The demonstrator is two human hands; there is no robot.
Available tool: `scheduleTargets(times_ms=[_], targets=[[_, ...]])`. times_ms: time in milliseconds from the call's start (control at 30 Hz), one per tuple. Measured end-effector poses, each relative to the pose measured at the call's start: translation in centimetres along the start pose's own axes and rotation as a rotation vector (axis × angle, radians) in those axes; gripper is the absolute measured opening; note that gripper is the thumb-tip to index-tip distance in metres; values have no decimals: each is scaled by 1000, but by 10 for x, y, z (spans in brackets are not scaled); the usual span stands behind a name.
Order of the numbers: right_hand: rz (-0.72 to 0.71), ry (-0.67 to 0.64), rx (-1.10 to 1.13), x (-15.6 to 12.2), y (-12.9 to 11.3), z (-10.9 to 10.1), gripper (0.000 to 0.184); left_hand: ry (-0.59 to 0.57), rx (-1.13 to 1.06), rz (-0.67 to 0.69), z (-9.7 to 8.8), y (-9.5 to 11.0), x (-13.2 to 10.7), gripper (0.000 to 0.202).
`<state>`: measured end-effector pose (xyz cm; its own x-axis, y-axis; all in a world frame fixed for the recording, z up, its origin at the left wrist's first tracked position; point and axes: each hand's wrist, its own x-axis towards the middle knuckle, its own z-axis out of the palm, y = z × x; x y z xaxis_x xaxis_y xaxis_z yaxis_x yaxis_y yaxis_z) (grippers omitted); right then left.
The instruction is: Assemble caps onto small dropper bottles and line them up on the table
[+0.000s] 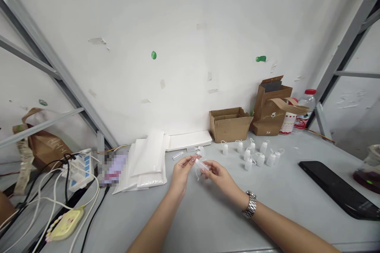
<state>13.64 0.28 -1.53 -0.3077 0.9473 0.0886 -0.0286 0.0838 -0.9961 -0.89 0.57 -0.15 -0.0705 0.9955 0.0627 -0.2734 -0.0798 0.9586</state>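
Over the grey table, both of my hands meet at a small clear plastic bottle (202, 165) with a white end. My left hand (183, 170) pinches it at the white end, while the fingers of my right hand (218, 174) grip its body. A thin white loop hangs just below the fingers. Just beyond my hands lie another clear bottle (178, 155) on its side and a few small white and clear pieces (201, 150). Several small white bottles (247, 155) with string loops stand in a loose group to the right of my right hand.
White envelopes (148, 158) are stacked left of my hands. Against the wall stand a cardboard box (230, 126) and a brown paper bag (267, 114). A black phone (338, 187) lies at the right. Tangled cables and a power strip (81, 172) crowd the left side.
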Motion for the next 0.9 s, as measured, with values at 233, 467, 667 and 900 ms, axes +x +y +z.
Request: scheduleTargets(times_ms=[233,467,667,900], targets=[[-161,153,-260,-9,-4,0,20,-66,-127,-88,10,3,-7,30],[-346,218,-521,-14,4,4,11,-107,-322,-192,18,-4,-15,25],[-306,223,-468,-11,7,2,14,-169,-351,-198,18,2,-17,24],[-296,218,-443,-12,-1,2,20,-161,-310,-162,17,8,-18,38]])
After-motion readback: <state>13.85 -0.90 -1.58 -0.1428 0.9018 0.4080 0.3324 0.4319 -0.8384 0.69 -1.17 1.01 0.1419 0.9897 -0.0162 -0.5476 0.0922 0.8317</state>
